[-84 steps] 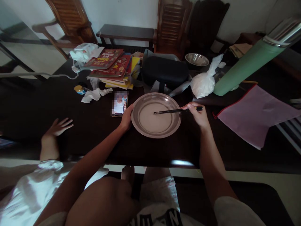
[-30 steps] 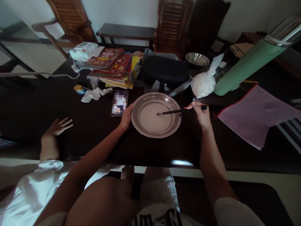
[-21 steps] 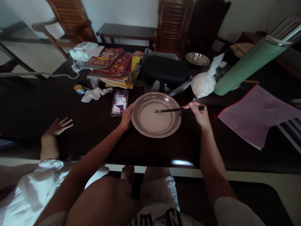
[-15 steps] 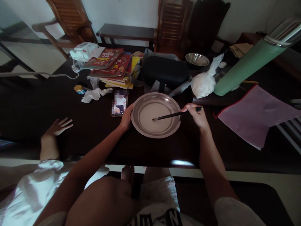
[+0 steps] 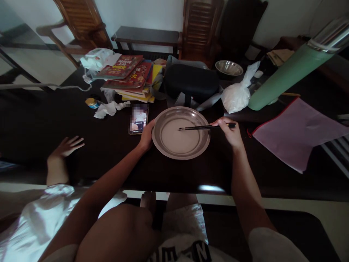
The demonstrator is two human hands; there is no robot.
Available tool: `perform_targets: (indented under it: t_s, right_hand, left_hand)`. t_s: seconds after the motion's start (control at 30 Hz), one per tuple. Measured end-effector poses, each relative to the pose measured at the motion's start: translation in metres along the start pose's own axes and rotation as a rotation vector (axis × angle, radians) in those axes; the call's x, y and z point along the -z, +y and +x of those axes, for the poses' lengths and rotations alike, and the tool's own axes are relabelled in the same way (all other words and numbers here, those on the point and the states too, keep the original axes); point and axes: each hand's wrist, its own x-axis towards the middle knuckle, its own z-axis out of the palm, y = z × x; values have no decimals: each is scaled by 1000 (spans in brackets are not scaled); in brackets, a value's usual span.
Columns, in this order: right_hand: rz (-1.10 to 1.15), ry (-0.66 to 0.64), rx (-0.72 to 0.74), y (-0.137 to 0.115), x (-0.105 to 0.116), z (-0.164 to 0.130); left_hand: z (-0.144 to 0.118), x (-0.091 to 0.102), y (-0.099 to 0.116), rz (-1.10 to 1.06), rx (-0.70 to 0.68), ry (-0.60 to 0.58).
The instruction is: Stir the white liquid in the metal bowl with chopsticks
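A round steel pan (image 5: pixel 163 145) holding pale liquid sits on the dark table (image 5: pixel 114 153) in front of me. My left hand (image 5: pixel 146 135) grips its left rim. Dark chopsticks (image 5: pixel 200 127) are pinched in my right hand (image 5: pixel 230 131) at the pan's right edge. Their tips reach into the liquid near the pan's middle.
A phone (image 5: pixel 139 119) with a lit screen lies left of the pan. Behind it are stacked books (image 5: pixel 131 78), a black case (image 5: pixel 191 83), a white plastic bag (image 5: pixel 236 96), a small steel bowl (image 5: pixel 228 68) and a green cylinder (image 5: pixel 286 74). A pink pouch (image 5: pixel 294 133) lies right. Another person's hand (image 5: pixel 67 146) rests far left.
The chopstick tips swung around inside the pan, back and forth across the liquid, and now point left again. My left hand stayed on the rim.
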Motion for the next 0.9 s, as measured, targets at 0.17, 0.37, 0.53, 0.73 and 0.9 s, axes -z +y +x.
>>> perform_targets:
  t_s: [0.17, 0.37, 0.53, 0.73, 0.9]
  right_hand:
    - [42, 12, -43, 2, 1, 0]
    - [7, 14, -15, 1, 2, 0]
    - [35, -27, -40, 0, 2, 0]
    - [-16, 46, -33, 1, 2, 0]
    - [16, -40, -58, 2, 1, -1]
  left_hand:
    - [0, 0, -1, -18, -6, -10]
    - [0, 0, 0, -15, 20, 4]
    - [0, 2, 0, 27, -16, -12]
    - [1, 2, -4, 6, -20, -24]
    - [1, 1, -2, 22, -9, -13]
